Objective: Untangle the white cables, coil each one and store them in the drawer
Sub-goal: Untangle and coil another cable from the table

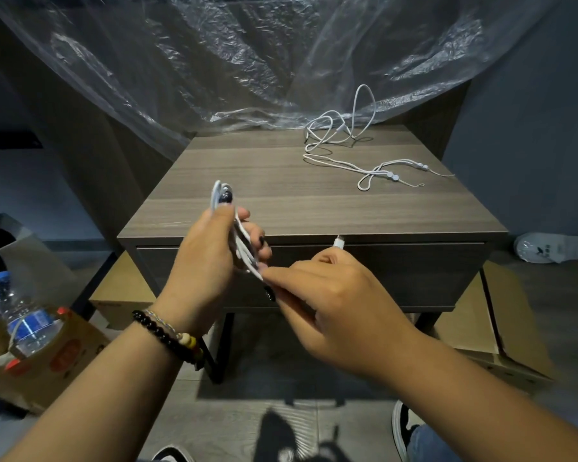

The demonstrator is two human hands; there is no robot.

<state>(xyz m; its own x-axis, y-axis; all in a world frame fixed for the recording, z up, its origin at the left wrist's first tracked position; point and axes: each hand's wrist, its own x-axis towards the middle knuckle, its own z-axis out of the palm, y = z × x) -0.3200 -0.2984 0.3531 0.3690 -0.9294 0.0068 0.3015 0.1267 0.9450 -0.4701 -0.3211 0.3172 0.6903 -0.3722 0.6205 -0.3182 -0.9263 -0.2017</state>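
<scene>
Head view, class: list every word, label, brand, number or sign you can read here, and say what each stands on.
No text can be read in this view.
Water bottle, blue label: print too blurred to read.
Cardboard box holding the bottle, red-orange marks: too blurred to read.
White slipper on the floor at right, small dark mark: too small to read.
Bedside table, white cables and plastic sheet: no writing visible.

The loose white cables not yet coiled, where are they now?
In the head view, the loose white cables lie tangled on the back right of the nightstand top, just below the plastic sheet.
</scene>
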